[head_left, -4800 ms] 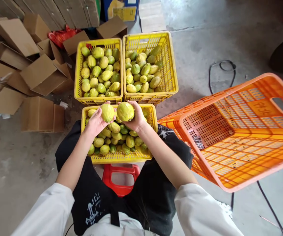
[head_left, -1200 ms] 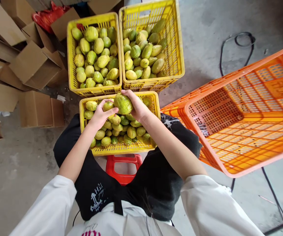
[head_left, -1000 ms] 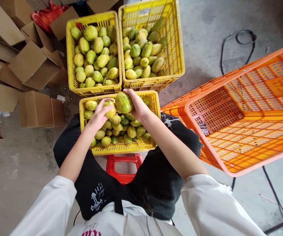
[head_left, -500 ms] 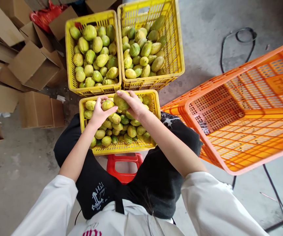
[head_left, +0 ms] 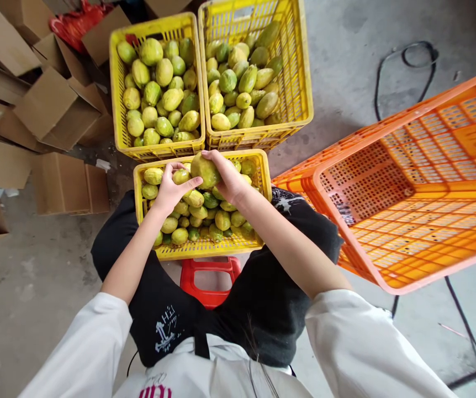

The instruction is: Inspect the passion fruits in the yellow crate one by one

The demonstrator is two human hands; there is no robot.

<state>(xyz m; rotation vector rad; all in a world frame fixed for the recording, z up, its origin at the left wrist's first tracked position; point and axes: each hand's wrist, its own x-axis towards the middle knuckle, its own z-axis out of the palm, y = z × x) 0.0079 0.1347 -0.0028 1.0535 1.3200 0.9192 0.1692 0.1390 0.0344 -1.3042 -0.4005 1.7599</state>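
My left hand is closed around a small yellow-green papaya, with the thumb stretched toward the other fruit. A larger, duller green papaya sits in my right hand, whose fingers wrap its far and right sides. Both hands are above a low yellow crate filled with similar papayas, between my knees. The left thumb tip lies close to the larger papaya; whether it touches I cannot tell.
Beyond stand two deeper yellow crates, the left crate and the right crate, both holding papayas. An orange crate lies tilted at right. Cardboard boxes pile up at left. A red stool and black cable are on the floor.
My right hand has turned the larger papaya slightly, so more of its surface shows. The left hand keeps its papaya in nearly the same place. The view has shifted a little.
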